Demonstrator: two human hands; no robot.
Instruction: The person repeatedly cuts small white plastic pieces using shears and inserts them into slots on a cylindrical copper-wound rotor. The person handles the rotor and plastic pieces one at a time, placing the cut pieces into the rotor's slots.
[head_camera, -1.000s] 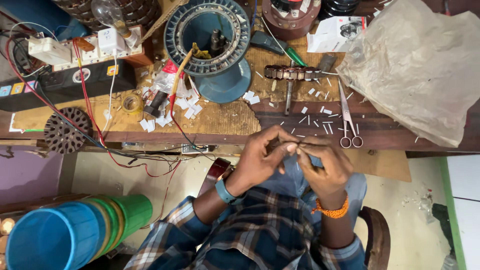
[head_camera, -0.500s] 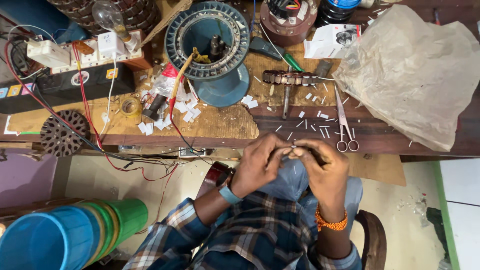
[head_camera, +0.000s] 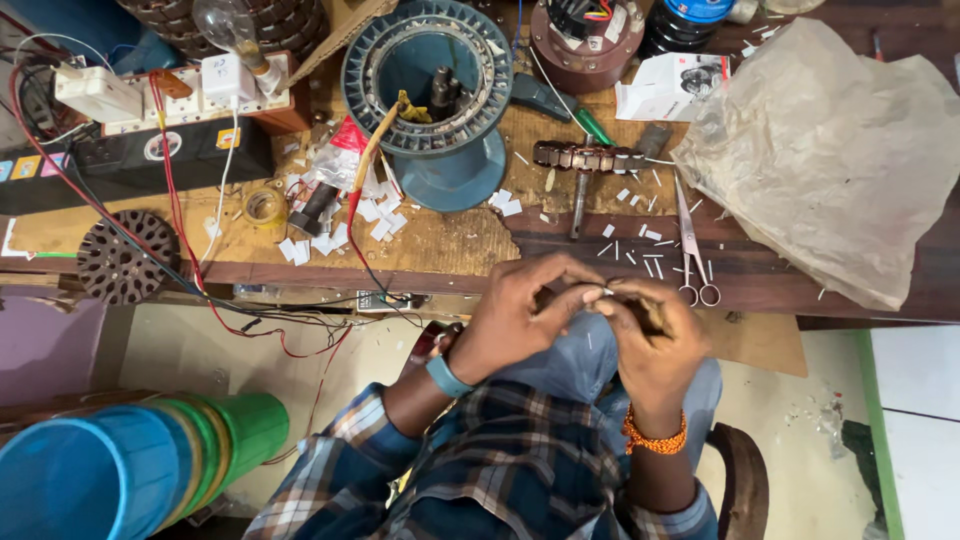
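Note:
My left hand (head_camera: 525, 312) and my right hand (head_camera: 650, 335) meet above my lap, just in front of the workbench edge (head_camera: 420, 275). Their fingertips pinch together on a small thin piece (head_camera: 603, 292), too small to make out. A blue band sits on my left wrist and an orange beaded one on my right. On the bench beyond lie scissors (head_camera: 692, 245), a wound rotor on a shaft (head_camera: 585, 160) and a blue round stator housing (head_camera: 432, 80).
Small white paper slips (head_camera: 340, 235) litter the bench. A crumpled plastic sheet (head_camera: 830, 150) covers the right side. A switchboard with a bulb (head_camera: 215, 75), red wires (head_camera: 165, 190), a laminated steel disc (head_camera: 122, 255) and stacked plastic buckets (head_camera: 130, 470) are at the left.
Both hands have stayed pinched together over my lap with only small finger movements. The view has shifted slightly.

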